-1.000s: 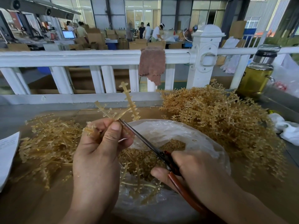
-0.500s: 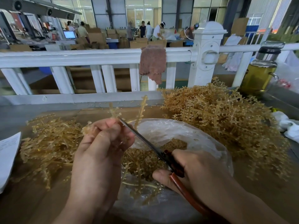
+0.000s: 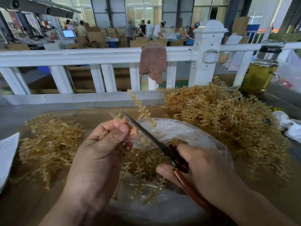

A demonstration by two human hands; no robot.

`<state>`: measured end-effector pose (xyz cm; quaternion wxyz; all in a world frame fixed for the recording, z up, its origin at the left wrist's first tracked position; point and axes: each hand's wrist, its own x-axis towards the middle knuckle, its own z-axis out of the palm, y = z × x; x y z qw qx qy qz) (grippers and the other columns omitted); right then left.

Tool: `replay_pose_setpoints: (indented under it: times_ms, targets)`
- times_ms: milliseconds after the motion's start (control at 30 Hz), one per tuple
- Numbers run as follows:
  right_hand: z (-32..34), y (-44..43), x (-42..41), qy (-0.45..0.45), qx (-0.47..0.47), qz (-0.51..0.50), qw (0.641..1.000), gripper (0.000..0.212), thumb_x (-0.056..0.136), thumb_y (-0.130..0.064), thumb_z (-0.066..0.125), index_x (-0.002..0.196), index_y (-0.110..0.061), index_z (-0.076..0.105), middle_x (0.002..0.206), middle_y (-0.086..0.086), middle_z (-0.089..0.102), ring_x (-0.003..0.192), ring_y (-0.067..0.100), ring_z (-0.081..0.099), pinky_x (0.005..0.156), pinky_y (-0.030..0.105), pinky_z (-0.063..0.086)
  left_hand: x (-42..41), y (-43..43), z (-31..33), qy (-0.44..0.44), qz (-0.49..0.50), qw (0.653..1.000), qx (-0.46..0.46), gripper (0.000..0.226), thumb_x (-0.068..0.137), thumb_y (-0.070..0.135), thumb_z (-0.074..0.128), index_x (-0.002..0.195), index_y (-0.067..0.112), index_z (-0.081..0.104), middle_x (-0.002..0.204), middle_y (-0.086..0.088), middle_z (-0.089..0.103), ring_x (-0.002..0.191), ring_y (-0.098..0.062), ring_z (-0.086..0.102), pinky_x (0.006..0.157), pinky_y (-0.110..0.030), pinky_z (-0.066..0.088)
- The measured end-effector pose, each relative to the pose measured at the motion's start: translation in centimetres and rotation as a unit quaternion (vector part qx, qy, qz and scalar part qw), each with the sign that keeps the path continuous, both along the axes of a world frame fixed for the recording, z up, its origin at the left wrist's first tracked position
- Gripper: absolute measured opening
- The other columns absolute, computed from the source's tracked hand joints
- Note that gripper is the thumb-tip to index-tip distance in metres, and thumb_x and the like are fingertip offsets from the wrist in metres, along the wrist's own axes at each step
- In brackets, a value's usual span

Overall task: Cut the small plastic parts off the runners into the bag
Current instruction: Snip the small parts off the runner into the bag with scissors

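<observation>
1. One clear plastic bag point(image 3: 187, 132) lies open on the table point(image 3: 268, 185), with cut amber parts point(image 3: 146, 160) heaped inside.
2. Over the bag's left rim, the left hand point(image 3: 97, 154) pinches one runner point(image 3: 141, 110) between its fingers.
3. Over the bag's right side, the right hand point(image 3: 200, 170) curls its fingers round one pair of scissors point(image 3: 146, 132), the blades just beside the runner.
4. Two heaps flank the bag: the left runner pile point(image 3: 48, 141) and the larger right runner pile point(image 3: 219, 121).

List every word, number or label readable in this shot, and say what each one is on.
No text here can be read.
Paper sheet at the left edge: faint print, too blurred to read.
Monitor in the background: screen content too small to read.
</observation>
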<state>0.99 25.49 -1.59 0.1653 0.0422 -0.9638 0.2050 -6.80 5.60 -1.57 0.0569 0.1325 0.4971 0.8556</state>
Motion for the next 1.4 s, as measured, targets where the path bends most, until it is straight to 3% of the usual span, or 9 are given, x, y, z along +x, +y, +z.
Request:
replay_pose_setpoints:
  times_ms: [167, 300, 433, 567, 700, 800, 900, 1033, 1400]
  targets:
    - [0.5, 0.3, 0.0, -0.023, 0.035, -0.009, 0.999, 0.072, 0.066, -0.096, 0.017, 0.064, -0.027, 0.038, 0.056, -0.008, 0.046, 0.051, 0.007, 0.047, 0.048, 0.023, 0.034, 0.0, -0.1, -0.1, 0.001, 0.023, 1.000, 0.019, 0.015, 0.079, 0.020, 0.080, 0.089, 0.021, 0.068, 0.089, -0.003, 0.070, 0.081, -0.014, 0.068, 0.080, -0.035, 0.048]
    - [0.8, 0.4, 0.0, -0.038, 0.064, -0.017, 0.997, 0.075, 0.061, -0.097, 0.012, 0.064, -0.027, 0.038, 0.057, -0.008, 0.046, 0.051, 0.004, 0.045, 0.048, 0.022, 0.025, 0.0, 0.0, 0.0, 0.004, 0.058, 0.998, 0.026, 0.007, 0.072, 0.021, 0.076, 0.075, 0.026, 0.072, 0.083, 0.002, 0.069, 0.077, -0.012, 0.067, 0.080, -0.033, 0.050]
    - [0.7, 0.5, 0.0, -0.038, 0.083, -0.022, 0.996, 0.081, 0.059, -0.099, 0.001, 0.065, -0.027, 0.038, 0.058, -0.008, 0.046, 0.052, 0.004, 0.045, 0.051, 0.027, 0.033, 0.1, 0.1, -0.1, 0.021, 0.080, 0.996, 0.016, 0.011, 0.067, 0.027, 0.080, 0.073, 0.026, 0.071, 0.081, 0.005, 0.069, 0.078, -0.011, 0.067, 0.084, -0.034, 0.049]
    - [0.9, 0.5, 0.0, -0.051, 0.091, -0.018, 0.994, 0.079, 0.061, -0.098, 0.005, 0.066, -0.027, 0.040, 0.058, -0.008, 0.048, 0.052, 0.005, 0.046, 0.051, 0.024, 0.033, 0.1, 0.2, -0.4, 0.044, 0.110, 0.993, -0.006, 0.009, 0.071, 0.029, 0.080, 0.076, 0.026, 0.072, 0.085, 0.004, 0.071, 0.083, -0.012, 0.067, 0.087, -0.034, 0.049]
    - [1.1, 0.6, 0.0, -0.056, 0.092, -0.012, 0.994, 0.078, 0.061, -0.099, 0.006, 0.065, -0.028, 0.039, 0.059, -0.008, 0.048, 0.052, 0.004, 0.045, 0.051, 0.024, 0.031, 0.1, 0.0, -0.6, 0.075, 0.145, 0.985, -0.050, 0.032, 0.064, 0.049, 0.090, 0.081, 0.027, 0.072, 0.088, 0.004, 0.072, 0.088, -0.014, 0.067, 0.088, -0.035, 0.049]
    - [1.1, 0.6, 0.0, -0.064, 0.095, -0.012, 0.993, 0.080, 0.059, -0.099, 0.006, 0.067, -0.028, 0.040, 0.063, -0.008, 0.050, 0.055, 0.004, 0.047, 0.054, 0.025, 0.037, 0.2, 0.0, -0.6, 0.088, 0.159, 0.981, -0.070, 0.046, 0.057, 0.062, 0.091, 0.083, 0.029, 0.072, 0.090, 0.004, 0.074, 0.090, -0.014, 0.068, 0.089, -0.036, 0.048]
    - [1.0, 0.5, 0.1, -0.064, 0.093, -0.008, 0.994, 0.081, 0.062, -0.100, 0.006, 0.068, -0.028, 0.042, 0.065, -0.009, 0.052, 0.057, 0.003, 0.048, 0.057, 0.026, 0.043, 0.3, 0.2, -0.7, 0.099, 0.178, 0.976, -0.077, 0.041, 0.060, 0.058, 0.090, 0.084, 0.030, 0.073, 0.088, 0.007, 0.074, 0.088, -0.012, 0.069, 0.088, -0.035, 0.049]
    - [1.1, 0.3, 0.2, -0.067, 0.089, -0.001, 0.994, 0.077, 0.064, -0.099, 0.009, 0.068, -0.029, 0.042, 0.063, -0.007, 0.052, 0.054, 0.003, 0.048, 0.053, 0.023, 0.039, 0.4, 0.3, -0.7, 0.102, 0.195, 0.972, -0.084, 0.025, 0.068, 0.049, 0.085, 0.083, 0.031, 0.074, 0.085, 0.008, 0.073, 0.087, -0.014, 0.068, 0.089, -0.037, 0.050]
    - [1.1, 0.0, 0.3, -0.065, 0.077, -0.003, 0.995, 0.074, 0.067, -0.095, 0.015, 0.069, -0.028, 0.045, 0.062, -0.005, 0.055, 0.053, 0.004, 0.052, 0.049, 0.021, 0.039, 0.4, 0.2, -0.7, 0.103, 0.210, 0.969, -0.081, 0.023, 0.069, 0.047, 0.087, 0.082, 0.032, 0.074, 0.087, 0.007, 0.075, 0.089, -0.014, 0.071, 0.084, -0.029, 0.054]
